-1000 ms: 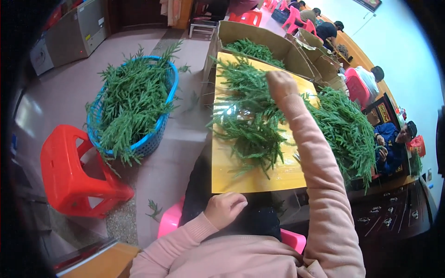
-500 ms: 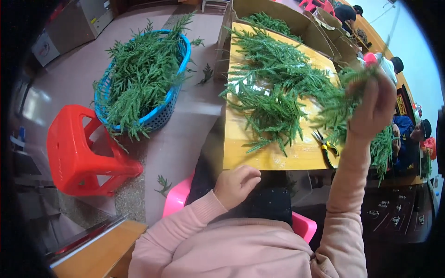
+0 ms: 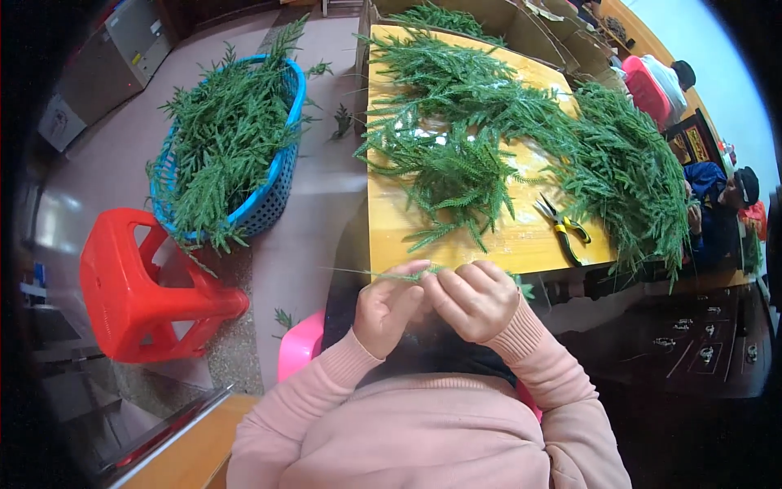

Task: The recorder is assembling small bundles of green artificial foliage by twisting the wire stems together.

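Observation:
My left hand (image 3: 389, 311) and my right hand (image 3: 475, 301) meet just off the near edge of the yellow table (image 3: 521, 250). Both are closed on a thin artificial pine sprig (image 3: 524, 287), mostly hidden by my fingers. Its slender stem pokes out past my left hand, and a little greenery shows beyond the right. Yellow-and-black pliers (image 3: 562, 231) lie on the table with their jaws slightly apart. Loose green sprigs (image 3: 464, 167) are heaped over the tabletop, and a thicker pile (image 3: 623, 175) hangs over its right side.
A blue basket (image 3: 281, 183) full of greenery stands on the floor to the left, beside a red plastic stool (image 3: 134, 285). A cardboard box (image 3: 562, 45) with more sprigs borders the table's far side. Another person (image 3: 717, 220) sits at the far right.
My right hand has come down from above the right pile to the table's near edge, bringing the sprig. My left hand has risen slightly and now grips it too.

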